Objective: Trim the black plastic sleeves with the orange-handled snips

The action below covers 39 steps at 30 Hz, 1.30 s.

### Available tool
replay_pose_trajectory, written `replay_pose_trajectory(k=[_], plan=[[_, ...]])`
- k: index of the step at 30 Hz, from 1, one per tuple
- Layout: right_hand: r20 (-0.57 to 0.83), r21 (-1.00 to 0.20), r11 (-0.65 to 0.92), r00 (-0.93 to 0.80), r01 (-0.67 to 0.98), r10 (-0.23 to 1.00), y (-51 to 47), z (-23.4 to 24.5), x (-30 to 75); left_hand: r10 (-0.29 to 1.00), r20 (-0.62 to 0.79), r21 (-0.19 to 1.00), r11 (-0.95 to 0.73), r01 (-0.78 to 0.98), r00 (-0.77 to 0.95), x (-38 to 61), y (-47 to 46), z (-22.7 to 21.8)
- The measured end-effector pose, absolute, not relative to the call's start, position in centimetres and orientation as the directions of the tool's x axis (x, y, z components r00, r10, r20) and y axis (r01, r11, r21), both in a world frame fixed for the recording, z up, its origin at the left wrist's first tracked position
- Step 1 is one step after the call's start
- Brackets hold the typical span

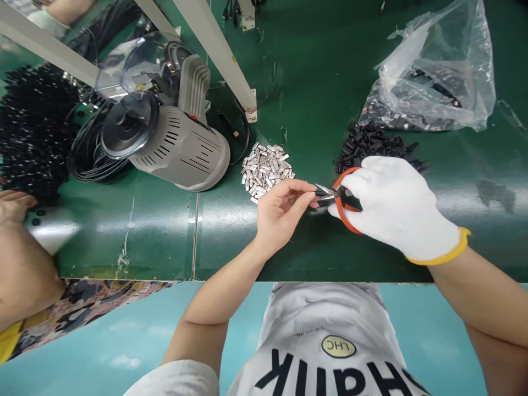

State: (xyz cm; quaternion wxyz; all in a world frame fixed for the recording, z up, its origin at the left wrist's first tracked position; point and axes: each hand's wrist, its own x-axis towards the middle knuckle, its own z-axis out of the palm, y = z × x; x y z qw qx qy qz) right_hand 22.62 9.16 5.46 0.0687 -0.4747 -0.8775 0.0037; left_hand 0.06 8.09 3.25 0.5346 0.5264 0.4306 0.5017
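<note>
My right hand (396,209), in a white glove with a yellow cuff, is closed round scissors (340,192) with orange looped handles. Their short pointed blades are parted and reach toward my left fingertips. Bare, my left hand (282,212) pinches a thin black piece (319,193), apparently a cable end, at the blades. How far the blades touch it is too small to tell. Close behind my left hand is a heap of small silver metal connector shells (266,169). Beyond the glove lies a pile of small black plastic pieces (373,144).
A clear plastic bag (437,82) of small parts lies at the back right. To the left stand a grey machine (181,146), coiled black cable (93,162) and white metal posts (223,55). Another person's arm (25,264) rests by a black heap (33,132) on the green table (160,236).
</note>
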Motion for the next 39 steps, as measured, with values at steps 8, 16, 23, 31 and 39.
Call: replay_pose_trajectory(k=[8,16,23,31,39], plan=[[0.153,-0.064,0.572,-0.558,0.818,0.815,9.0,5.7,22.7,0.987,0.066,0.994,-0.052,-0.101,0.144,0.4,7.7,2.8],[0.166,-0.064,0.519,-0.504,0.852,0.848,8.5,5.2,22.8,0.989,0.073,0.985,-0.051,-0.163,0.130,0.8,7.7,2.6],[0.204,0.017,0.514,-0.506,0.858,0.838,8.1,4.5,22.9,0.992,0.038,0.979,-0.013,-0.205,0.121,0.8,7.7,1.7],[0.188,0.059,0.496,-0.498,0.866,0.847,7.8,4.2,22.8,0.991,0.018,0.979,0.011,-0.206,0.136,0.5,8.0,1.0],[0.247,0.014,0.503,-0.490,0.864,0.836,7.7,4.4,22.3,0.981,0.044,0.964,0.007,-0.264,0.186,0.5,7.9,1.4]])
